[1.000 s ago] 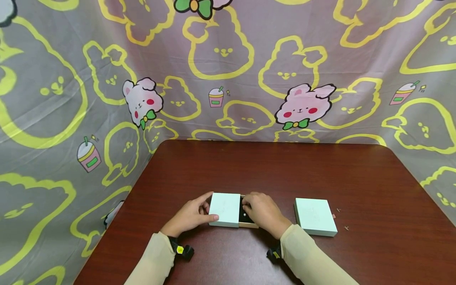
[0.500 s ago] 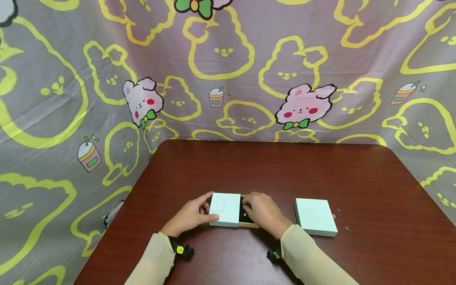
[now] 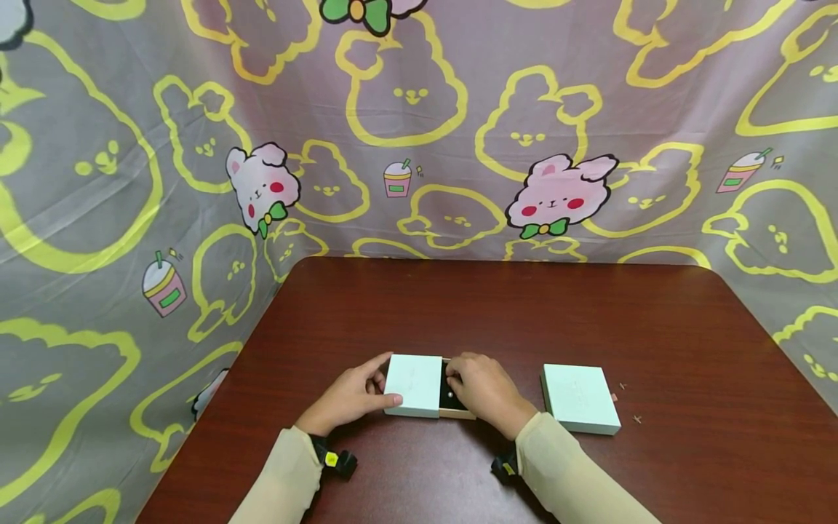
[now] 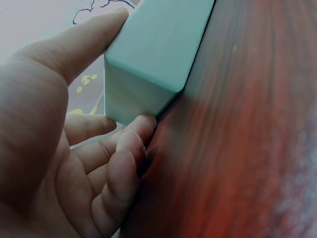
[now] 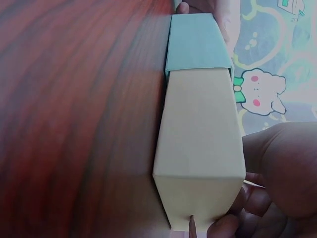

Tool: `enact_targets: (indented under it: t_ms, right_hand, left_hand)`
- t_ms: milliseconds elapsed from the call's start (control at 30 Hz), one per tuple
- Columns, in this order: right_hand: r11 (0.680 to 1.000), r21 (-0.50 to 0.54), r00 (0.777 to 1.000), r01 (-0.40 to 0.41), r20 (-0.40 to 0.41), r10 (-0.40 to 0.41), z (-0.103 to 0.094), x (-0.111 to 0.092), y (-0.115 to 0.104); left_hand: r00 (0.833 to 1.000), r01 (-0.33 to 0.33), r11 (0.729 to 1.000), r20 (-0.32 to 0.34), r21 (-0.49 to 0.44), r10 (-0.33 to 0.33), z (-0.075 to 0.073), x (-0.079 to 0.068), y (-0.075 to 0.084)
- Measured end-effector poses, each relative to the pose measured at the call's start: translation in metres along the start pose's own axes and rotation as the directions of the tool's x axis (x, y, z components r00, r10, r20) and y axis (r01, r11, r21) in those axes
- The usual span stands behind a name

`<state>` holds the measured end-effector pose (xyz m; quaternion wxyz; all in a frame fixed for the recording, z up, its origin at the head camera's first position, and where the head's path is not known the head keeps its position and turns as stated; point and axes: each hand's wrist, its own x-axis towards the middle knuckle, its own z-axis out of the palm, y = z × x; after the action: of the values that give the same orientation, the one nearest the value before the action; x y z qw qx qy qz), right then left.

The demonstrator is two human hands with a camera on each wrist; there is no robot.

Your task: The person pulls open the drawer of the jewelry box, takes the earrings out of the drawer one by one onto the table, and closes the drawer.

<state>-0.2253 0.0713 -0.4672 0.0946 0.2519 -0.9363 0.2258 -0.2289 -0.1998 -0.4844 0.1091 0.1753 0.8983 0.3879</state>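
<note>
The opened box stretches left to right, its drawer pointing right from the sleeve the left hand grips; whether the right hand grips, I can't tell.

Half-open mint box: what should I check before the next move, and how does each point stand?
1. Left hand on the mint cover: ok, thumb over its edge.
2. Drawer partly out of the cover: ok.
3. White bead visible inside the drawer: ok.
4. Right hand holding anything inside: cannot tell, thumb tip hidden.
5. Second box apart from the drawer: ok.
6. Small bits identified: cannot tell.
</note>
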Motion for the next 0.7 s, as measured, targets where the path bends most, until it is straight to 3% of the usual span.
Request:
enact_targets:
  t_ms: [700]
  right_hand:
    - [1.000,-0.009,1.000,-0.005,0.001,0.005,-0.0007,-0.0006,-0.0002]
  left_hand:
    - [1.000,0.006,1.000,0.000,-0.004,-0.006,-0.0007,-0.0014,0.0027]
